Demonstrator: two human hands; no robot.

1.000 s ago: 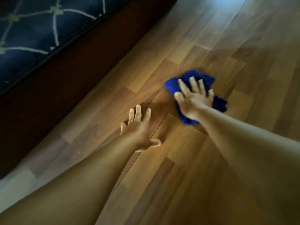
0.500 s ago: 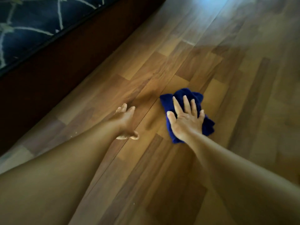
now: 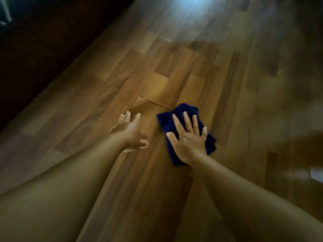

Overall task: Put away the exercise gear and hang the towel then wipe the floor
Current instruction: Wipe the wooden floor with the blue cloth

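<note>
A: So, where's the blue cloth [image 3: 185, 131]?

B: Flat on the wooden floor [image 3: 174, 75], under the right hand [image 3: 187, 138]. Fingers spread straight, palm pressing down. The palm hides the cloth's middle; only the edges show round it.

A: And the left hand [image 3: 130, 133]?

B: Just left of the cloth, apart from it, fingers straight and loose, holding nothing. It's blurred, so I can't tell whether it touches the floor.

A: Beyond it?

B: Something dark [image 3: 43, 41] up to the far left, cut off and too dim to identify.
</note>
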